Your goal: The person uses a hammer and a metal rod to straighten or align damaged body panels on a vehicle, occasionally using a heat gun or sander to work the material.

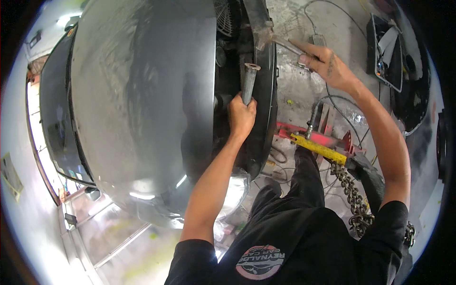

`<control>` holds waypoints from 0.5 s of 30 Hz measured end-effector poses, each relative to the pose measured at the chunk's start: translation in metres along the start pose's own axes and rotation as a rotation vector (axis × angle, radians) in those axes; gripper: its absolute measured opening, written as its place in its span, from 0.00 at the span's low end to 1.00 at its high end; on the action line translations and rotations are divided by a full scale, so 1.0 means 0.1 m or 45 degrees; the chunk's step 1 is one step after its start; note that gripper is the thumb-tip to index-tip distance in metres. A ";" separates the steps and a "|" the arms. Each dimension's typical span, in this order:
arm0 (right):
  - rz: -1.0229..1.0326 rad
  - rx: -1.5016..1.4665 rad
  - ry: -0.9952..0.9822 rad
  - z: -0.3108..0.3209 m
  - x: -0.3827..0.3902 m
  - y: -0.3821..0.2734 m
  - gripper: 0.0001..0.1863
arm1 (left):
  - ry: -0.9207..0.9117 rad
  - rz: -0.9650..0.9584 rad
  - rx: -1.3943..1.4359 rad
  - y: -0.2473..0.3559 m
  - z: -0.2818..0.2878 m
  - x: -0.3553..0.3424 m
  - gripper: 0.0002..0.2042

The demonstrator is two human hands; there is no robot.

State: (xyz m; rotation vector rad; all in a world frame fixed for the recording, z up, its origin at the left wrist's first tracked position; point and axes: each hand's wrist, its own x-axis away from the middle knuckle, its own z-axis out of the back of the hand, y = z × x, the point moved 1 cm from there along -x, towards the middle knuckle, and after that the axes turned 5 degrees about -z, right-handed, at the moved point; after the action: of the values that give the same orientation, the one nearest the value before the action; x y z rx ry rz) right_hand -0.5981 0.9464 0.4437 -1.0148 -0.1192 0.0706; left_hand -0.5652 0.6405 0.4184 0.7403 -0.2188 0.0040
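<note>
My left hand is wrapped around a thick steel bar with a flattened, flared top end. The bar points up out of the dark front opening of a grey car, and its lower end is hidden by my fist and the dark space. My right hand grips the handle of a hammer, held out to the right of the car front. The hammer's head is smeared by motion and sits near a dark front bar, above and right of the steel bar. I cannot tell whether it touches anything.
The car's grey hood fills the left. A yellow-and-red hydraulic puller stands beside my legs, with a heavy chain hanging from it. Cables and a hose cross the concrete floor. A black tray lies at the far right.
</note>
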 end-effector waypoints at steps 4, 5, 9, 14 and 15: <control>0.400 0.107 0.462 0.29 -0.26 0.15 0.25 | 0.074 -0.044 0.048 -0.06 -0.02 -0.02 0.07; -0.052 -0.039 0.354 0.43 -0.29 -0.03 0.23 | 0.087 -0.035 0.042 -0.08 0.03 -0.01 0.07; -0.227 -0.557 0.815 0.33 -0.31 -0.10 0.27 | -0.032 0.070 0.134 0.05 0.03 0.00 0.08; 0.533 0.198 0.357 -0.32 -0.04 0.25 0.26 | 0.021 0.037 0.116 -0.10 -0.03 0.04 0.08; 0.438 0.189 0.401 -0.17 -0.16 0.20 0.27 | 0.043 0.000 0.046 -0.15 -0.03 -0.05 0.08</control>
State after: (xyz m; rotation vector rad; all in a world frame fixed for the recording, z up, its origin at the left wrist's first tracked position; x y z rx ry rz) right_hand -0.6116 0.9405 0.4168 -0.8781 0.3446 0.2281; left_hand -0.5682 0.6317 0.4047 0.7753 -0.1870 0.0201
